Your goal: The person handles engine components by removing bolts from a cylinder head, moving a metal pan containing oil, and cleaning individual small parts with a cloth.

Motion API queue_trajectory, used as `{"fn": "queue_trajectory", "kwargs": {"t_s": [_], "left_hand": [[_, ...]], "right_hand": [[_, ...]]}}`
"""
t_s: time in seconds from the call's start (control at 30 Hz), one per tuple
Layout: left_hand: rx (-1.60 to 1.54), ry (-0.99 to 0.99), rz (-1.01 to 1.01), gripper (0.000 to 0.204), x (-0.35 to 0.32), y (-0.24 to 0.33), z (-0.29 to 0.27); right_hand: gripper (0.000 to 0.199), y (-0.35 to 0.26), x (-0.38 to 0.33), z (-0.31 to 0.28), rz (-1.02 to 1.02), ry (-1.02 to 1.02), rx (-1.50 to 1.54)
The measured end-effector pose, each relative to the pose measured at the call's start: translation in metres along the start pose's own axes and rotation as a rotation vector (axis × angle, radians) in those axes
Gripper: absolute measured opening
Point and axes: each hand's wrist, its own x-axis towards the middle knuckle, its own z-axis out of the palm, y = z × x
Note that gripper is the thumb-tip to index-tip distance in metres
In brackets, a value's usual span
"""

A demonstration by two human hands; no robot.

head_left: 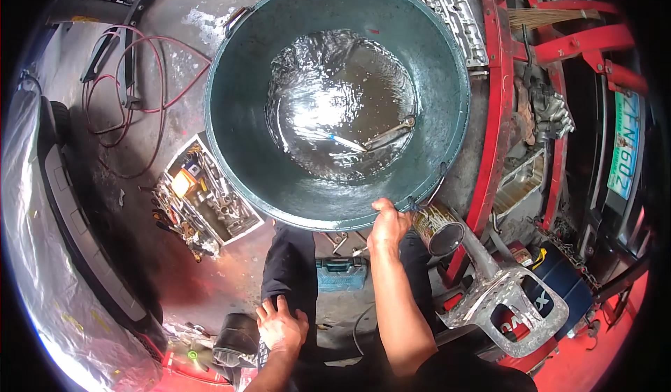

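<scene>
The left hand [282,329] rests on the left trouser leg [288,263] near the knee, its fingers loosely spread and holding nothing, perhaps simply propping the arm. The right hand [389,226] is at the near rim of the big green tub [335,223], thumb up at the edge and the other fingers curled in close; they seem to be gripping the rim, probably to steady it, though their undersides are hidden.

Just right of those fingers is a tin can [438,230], seemingly within easy reach; whether it touches the tub I cannot tell. Below and left of them, between the legs, a blue case [341,274] lies on the floor, tucked out of the way.

Beyond the right fingers, down inside the tub, a wrench [388,133] and a slim white stick [348,142] lie in shallow murky liquid, their ends close together; the tub's high wall likely keeps the liquid in. Left of the right fingers, beside the tub, a white tray [241,226] keeps sockets and loose tools [222,200] together within reach.

Farther out, beyond the right fingers, stands a red metal frame [487,133]; far to their left, a red hose [162,77] lies in loops.
</scene>
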Motion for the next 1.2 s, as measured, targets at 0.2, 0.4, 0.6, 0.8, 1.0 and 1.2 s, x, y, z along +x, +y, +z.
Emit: {"fn": "queue_trajectory", "kwargs": {"t_s": [0.2,0.4,0.6,0.8,1.0,1.2], "left_hand": [[0.007,-0.013,-0.01,0.055,0.002,-0.003,0.0],[-0.273,0.512,0.326,0.028,0.029,-0.005,-0.019],[-0.221,0.689,0.847,0.006,0.197,0.209,-0.08],[0.353,0.423,0.859,0.022,0.305,0.313,-0.028],[0.08,0.377,0.953,0.023,0.265,0.316,-0.046],[-0.214,0.435,0.69,0.02,0.289,0.266,-0.059]], "right_hand": [[0.032,-0.007,-0.008,0.009,-0.003,0.04,-0.049],[0.031,0.006,-0.011,0.001,-0.004,0.068,-0.117],[0.03,0.012,-0.013,-0.004,0.067,0.078,-0.175],[0.026,0.016,-0.02,-0.005,0.131,0.055,-0.231],[0.02,0.024,-0.001,-0.017,0.024,0.078,-0.238],[0.016,0.04,-0.013,-0.011,0.124,0.106,-0.14]]}}
